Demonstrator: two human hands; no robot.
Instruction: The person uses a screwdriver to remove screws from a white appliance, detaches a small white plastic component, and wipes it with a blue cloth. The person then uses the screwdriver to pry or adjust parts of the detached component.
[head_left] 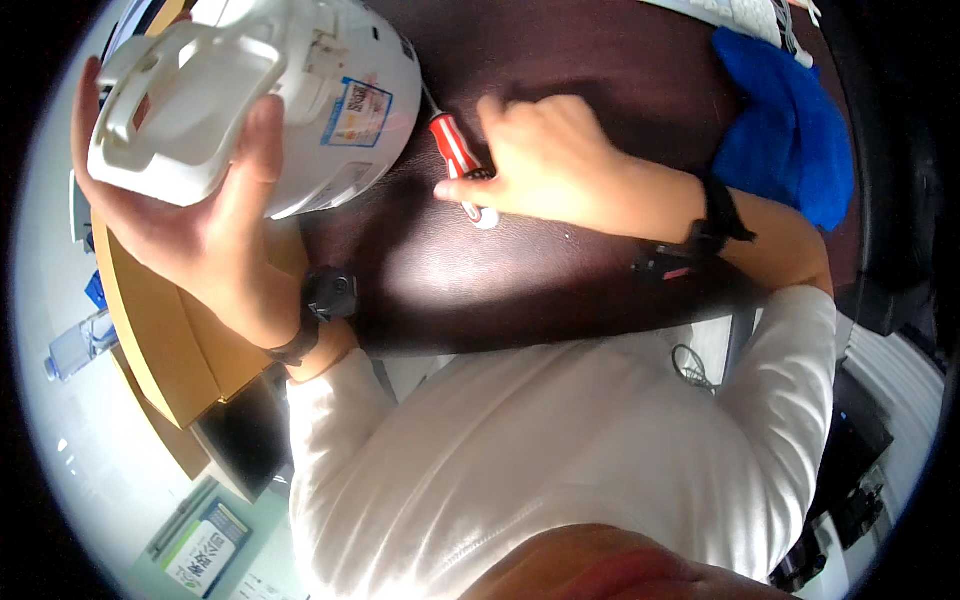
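My left hand grips a white rounded plastic appliance, its thumb and fingers spread around a pale, looped handle-like part. The appliance is tilted, and a blue-bordered label shows on its side. Just to the right of it, a screwdriver with a red and white handle lies on the dark tabletop. Over that handle reaches my right hand, thumb stretched across it and index finger held apart from the thumb. The other right fingers are curled and partly hidden.
A blue cloth lies at the right of the dark table. Behind it are a white keyboard and a white cable. A yellow-brown wooden piece of furniture stands at the left, with a clear plastic bottle beyond it.
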